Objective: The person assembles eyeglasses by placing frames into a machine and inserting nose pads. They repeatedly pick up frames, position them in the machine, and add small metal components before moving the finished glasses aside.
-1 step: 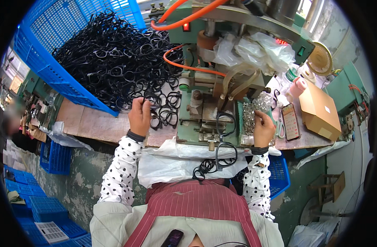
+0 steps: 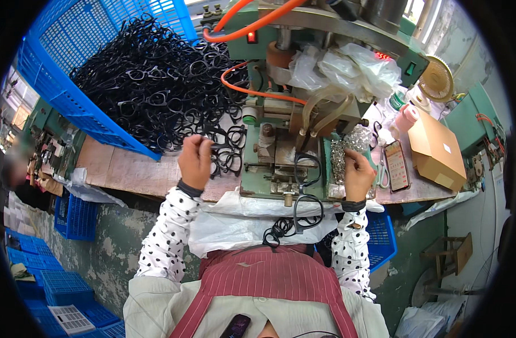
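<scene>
My left hand (image 2: 195,163) is at the near edge of a large pile of black eyeglass frames (image 2: 156,96). Its thumb and fingers are pinched together beside a dark frame, seemingly gripping it, though the contact is partly hidden. My right hand (image 2: 358,176) reaches over a tray of small shiny metal parts (image 2: 338,160), its fingertips pressed together; whatever they hold is too small to make out. Between my hands, one black eyeglass frame (image 2: 310,198) hangs upright at the front of the green press machine (image 2: 269,186).
A tilted blue crate (image 2: 89,118) backs the pile at left. On the right are a phone (image 2: 396,165), scissors (image 2: 383,176) and a cardboard box (image 2: 436,152). An orange hose (image 2: 258,91) crosses the press. White sheeting (image 2: 230,225) hangs over the table edge.
My left hand has shifted slightly to the right, at the edge of the pile. My right hand stays over the metal parts, with only a slight shift. The hanging frame has not moved noticeably.
</scene>
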`<state>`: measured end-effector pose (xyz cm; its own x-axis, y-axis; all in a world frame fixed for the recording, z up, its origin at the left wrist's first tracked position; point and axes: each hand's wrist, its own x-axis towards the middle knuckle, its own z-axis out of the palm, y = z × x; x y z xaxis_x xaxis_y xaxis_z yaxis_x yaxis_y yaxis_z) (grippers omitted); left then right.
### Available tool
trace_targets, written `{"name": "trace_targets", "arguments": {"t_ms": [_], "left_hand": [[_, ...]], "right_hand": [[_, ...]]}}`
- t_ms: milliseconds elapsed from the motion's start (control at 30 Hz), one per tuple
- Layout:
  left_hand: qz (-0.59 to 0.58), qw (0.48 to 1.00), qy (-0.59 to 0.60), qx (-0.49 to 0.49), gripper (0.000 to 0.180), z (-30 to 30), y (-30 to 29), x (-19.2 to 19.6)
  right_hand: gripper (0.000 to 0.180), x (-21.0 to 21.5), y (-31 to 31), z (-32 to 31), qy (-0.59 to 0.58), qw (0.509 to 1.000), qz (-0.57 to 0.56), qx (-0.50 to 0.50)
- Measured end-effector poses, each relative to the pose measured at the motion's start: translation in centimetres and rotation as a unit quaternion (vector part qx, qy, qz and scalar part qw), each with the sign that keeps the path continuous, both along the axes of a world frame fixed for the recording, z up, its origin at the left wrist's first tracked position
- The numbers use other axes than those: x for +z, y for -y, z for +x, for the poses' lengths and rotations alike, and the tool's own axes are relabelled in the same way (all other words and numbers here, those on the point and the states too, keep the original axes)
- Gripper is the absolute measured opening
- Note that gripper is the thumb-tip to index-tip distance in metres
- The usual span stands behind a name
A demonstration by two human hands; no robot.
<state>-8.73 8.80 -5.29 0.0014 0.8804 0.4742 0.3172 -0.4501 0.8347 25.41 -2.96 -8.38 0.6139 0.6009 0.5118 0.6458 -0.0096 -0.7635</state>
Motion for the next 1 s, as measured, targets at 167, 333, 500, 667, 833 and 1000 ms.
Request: {"name": "trace_targets", "arguments": {"t_ms": [167,333,500,667,833,1000], "left_hand": [[0.387,0.89,-0.142,-0.196,0.028,6.8,3.7,4.0],[0.41,0.846,-0.162,-0.3,0.044,10.6,6.4,4.1],[0.412,0.836,-0.14,-0.334,0.039,10.7,6.0,2.6],[0.447,0.803,-0.143,-0.367,0.037,9.8,6.7,2.9],[0.441,0.798,-0.132,-0.388,0.044,10.3,6.5,3.9],[0.397,0.791,-0.132,-0.447,0.046,11.3,5.1,3.1]], "right_hand": [[0.02,5.9,0.3,-4.6,-0.204,0.97,0.02,0.131],[0.04,7.9,0.2,-7.6,-0.329,0.917,0.026,0.226],[0.048,7.2,-0.9,-7.8,-0.263,0.946,0.016,0.189],[0.056,7.7,-2.1,-8.5,-0.305,0.926,0.061,0.213],[0.058,7.8,-1.9,-8.2,-0.292,0.937,0.052,0.183],[0.047,0.3,-1.7,1.4,0.12,0.981,-0.061,-0.138]]}}
